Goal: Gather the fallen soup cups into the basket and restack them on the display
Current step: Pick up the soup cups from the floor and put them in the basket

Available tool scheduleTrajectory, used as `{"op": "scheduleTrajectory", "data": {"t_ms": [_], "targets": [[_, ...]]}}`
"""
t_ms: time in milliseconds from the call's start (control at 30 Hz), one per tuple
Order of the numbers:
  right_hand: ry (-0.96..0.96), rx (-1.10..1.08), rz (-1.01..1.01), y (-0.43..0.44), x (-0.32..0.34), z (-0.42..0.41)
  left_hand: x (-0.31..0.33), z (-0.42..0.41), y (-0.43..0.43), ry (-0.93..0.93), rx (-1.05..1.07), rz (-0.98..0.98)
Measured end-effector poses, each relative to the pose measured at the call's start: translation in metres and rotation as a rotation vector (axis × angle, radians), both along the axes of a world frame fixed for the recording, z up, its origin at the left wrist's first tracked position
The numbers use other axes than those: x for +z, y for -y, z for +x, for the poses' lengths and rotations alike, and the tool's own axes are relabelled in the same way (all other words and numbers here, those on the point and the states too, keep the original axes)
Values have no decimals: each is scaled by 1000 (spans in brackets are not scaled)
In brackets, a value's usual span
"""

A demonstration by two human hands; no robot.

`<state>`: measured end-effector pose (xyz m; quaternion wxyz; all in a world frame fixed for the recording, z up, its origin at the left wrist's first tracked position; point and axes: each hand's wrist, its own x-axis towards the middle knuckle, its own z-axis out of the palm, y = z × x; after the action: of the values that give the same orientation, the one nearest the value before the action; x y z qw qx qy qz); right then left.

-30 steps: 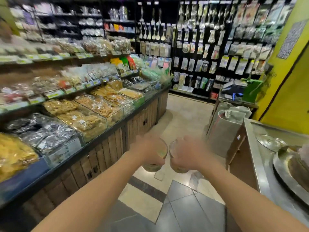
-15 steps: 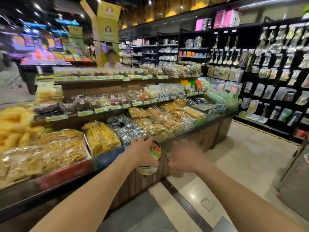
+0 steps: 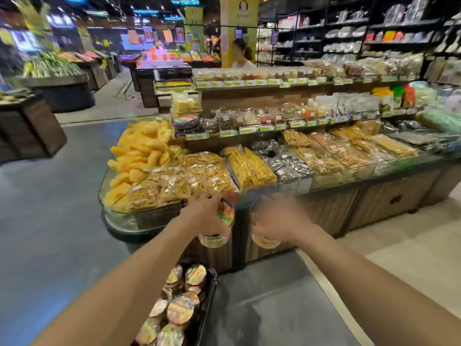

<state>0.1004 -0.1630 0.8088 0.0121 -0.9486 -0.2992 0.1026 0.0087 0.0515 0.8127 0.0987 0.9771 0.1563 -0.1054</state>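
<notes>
Both arms out in front here, and each hand has a soup cup: the left hand (image 3: 208,216) is wrapped round the left cup (image 3: 219,227), lid tipped toward the camera, and the right hand (image 3: 280,221) is closed over the right cup (image 3: 264,237), fingers (image 3: 262,229) curled round its side. Both cups hang in mid-air in front of the snack display (image 3: 249,168), above the grey floor (image 3: 50,208). The basket (image 3: 208,295) sits low on the floor, well below the hands, and it's packed with cups (image 3: 180,309) lying at all angles. That's where I'd worry: two more dropped onto that heap could roll off the top and back onto the floor. Each cup is held in a single hand with nothing underneath, so a loose hold means a fall. The picture is smeared too, so I'd guess the head is swinging, and aiming downward while turning risks clipping the basket's rim.
</notes>
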Motion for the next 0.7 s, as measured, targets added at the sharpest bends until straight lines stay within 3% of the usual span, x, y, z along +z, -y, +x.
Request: {"op": "scheduleTrajectory", "data": {"t_ms": [300,700], "targets": [[-47,131,-19,-125,-48,-42,-41,-59,-103,-41,170,-45],[-149,170,0,-230,-165,-11,-142,-25,-195,-72,181,-108]]}}
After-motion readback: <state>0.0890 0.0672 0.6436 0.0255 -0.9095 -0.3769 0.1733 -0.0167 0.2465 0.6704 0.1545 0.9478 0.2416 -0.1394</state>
